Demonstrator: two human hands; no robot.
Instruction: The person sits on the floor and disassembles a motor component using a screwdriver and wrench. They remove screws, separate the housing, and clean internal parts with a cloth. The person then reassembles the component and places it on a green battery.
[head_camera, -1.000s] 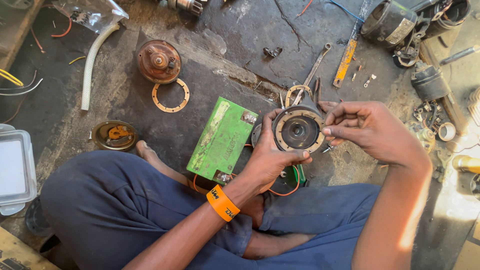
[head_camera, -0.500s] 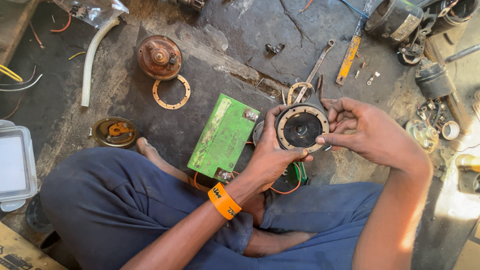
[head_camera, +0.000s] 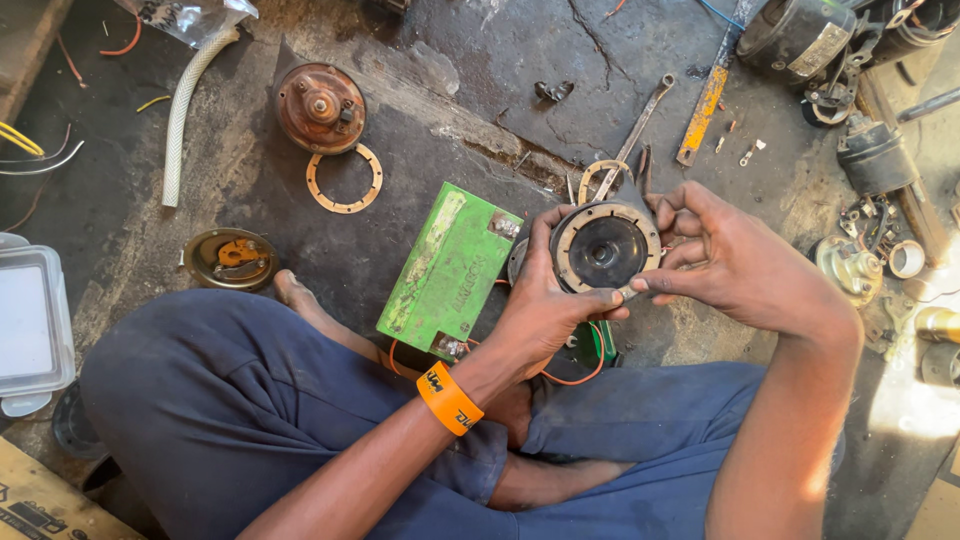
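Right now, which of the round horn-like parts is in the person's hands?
The black-centred disc with the tan rim, held by both hands; the rusty one and brass one lie on the floor.

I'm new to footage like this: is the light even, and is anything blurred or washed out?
Head view: not even; sunlight washes out the floor at lower right, while the upper left lies in shade. The round part held by the left hand and right hand is sharp. Edges bend slightly, like a wide lens.

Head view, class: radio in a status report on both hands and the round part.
Left hand cradles the round horn part from below. Right hand pinches its rim. Green battery beside it, touching nothing held. Spanner lies behind, clear.
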